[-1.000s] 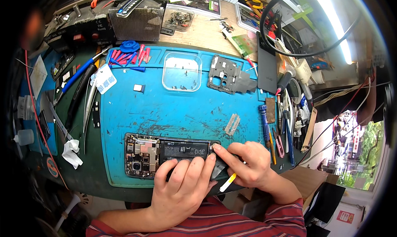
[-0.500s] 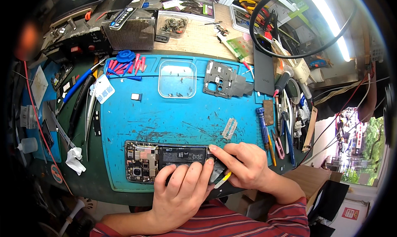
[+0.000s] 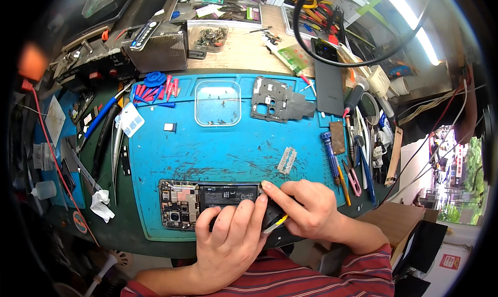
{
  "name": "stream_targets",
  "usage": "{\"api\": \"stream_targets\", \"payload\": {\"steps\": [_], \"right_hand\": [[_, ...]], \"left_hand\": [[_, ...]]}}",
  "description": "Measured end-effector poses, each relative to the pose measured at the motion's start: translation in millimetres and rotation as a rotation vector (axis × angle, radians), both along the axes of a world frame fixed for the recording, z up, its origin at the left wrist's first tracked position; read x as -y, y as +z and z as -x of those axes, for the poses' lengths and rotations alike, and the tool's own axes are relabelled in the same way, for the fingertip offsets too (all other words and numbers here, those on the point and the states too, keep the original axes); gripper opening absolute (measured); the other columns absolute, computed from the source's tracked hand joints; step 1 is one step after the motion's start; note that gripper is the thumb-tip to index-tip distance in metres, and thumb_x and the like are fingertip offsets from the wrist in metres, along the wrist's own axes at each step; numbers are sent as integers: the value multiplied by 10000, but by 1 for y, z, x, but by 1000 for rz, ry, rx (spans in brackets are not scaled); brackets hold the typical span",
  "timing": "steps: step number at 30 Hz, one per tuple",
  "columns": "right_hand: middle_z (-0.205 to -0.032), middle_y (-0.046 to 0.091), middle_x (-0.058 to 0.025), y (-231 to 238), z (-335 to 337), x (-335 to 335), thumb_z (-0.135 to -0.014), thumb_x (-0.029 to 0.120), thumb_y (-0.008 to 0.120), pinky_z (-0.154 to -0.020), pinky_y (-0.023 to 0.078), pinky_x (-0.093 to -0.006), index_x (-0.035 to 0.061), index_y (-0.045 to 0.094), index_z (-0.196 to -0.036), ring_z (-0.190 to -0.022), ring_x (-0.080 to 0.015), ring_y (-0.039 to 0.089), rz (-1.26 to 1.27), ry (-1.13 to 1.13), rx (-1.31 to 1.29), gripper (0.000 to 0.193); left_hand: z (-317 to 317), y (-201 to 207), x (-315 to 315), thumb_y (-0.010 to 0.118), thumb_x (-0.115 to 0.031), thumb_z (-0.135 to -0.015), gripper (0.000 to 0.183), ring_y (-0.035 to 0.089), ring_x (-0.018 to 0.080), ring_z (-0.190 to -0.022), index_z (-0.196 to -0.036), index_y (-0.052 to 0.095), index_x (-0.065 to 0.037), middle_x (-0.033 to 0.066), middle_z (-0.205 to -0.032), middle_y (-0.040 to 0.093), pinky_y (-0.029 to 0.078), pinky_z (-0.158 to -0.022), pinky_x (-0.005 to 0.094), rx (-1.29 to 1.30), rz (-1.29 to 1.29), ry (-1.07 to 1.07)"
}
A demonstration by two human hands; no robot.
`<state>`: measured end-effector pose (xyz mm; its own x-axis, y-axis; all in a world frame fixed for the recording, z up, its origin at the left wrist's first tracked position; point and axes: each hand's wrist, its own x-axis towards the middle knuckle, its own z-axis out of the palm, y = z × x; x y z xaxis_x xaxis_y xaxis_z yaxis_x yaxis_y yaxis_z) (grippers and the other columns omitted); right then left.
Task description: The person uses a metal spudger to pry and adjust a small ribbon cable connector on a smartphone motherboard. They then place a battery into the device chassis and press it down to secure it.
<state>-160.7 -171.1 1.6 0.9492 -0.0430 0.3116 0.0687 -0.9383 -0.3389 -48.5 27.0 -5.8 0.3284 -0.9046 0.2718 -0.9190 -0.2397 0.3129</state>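
An opened smartphone (image 3: 179,206) lies at the mat's front edge, its circuit board and camera modules bare on the left and its black battery (image 3: 223,193) in the middle. My left hand (image 3: 231,237) is closed over the phone's near edge, fingers across the battery. At the phone's right end, my right hand (image 3: 314,209) presses with its index fingertip, beside the left index finger. Its other fingers curl around a slim tool with a yellow part (image 3: 281,220) and a pale end. A dark piece (image 3: 273,212) at the phone's right end is partly hidden between the hands.
Beyond the phone, the blue mat (image 3: 207,146) holds a clear tray (image 3: 218,115) with small screws, a black phone inner cover (image 3: 275,100) and a razor blade (image 3: 287,160). Screwdrivers (image 3: 328,146) and other tools line the right; tweezers (image 3: 115,157) and crumpled tissue (image 3: 101,205) are left.
The whole view has shifted slightly. Both hands keep nearly the same hold at the phone's right end, and the dark piece between them sits a little differently.
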Motion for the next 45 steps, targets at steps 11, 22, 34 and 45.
{"api": "stream_targets", "payload": {"steps": [11,22,34,45], "right_hand": [[-1017,667,-71,-3,7,0,-720,47,729,-649,545,-355,20,696,-1371,-781,-234,669,-18,-72,22,652],[-980,621,-56,1,33,3,-918,136,789,-781,499,-388,56,746,-1140,-888,-266,620,133,-570,96,240],[-968,710,-92,12,90,38,-952,133,743,-799,552,-419,81,757,-1068,-937,-311,694,12,-933,171,128],[-951,722,-89,16,75,31,-949,159,747,-795,578,-423,91,755,-1026,-917,-307,717,95,-867,47,103]], "left_hand": [[-26,18,5,863,-377,-763,772,504,277,-1381,-1397,661,15,85,-1543,580,341,-1149,467,34,-83,-236],[-64,39,10,882,-467,-784,902,556,287,-1290,-1524,562,-62,76,-1448,643,395,-1152,467,-177,-135,-370],[-77,36,12,902,-452,-757,721,548,354,-1349,-1406,700,-209,100,-1509,606,435,-1206,559,71,-101,-622],[-91,34,18,878,-415,-814,688,464,365,-1480,-1450,690,-232,97,-1591,529,314,-1283,619,1,-109,-694]]}}
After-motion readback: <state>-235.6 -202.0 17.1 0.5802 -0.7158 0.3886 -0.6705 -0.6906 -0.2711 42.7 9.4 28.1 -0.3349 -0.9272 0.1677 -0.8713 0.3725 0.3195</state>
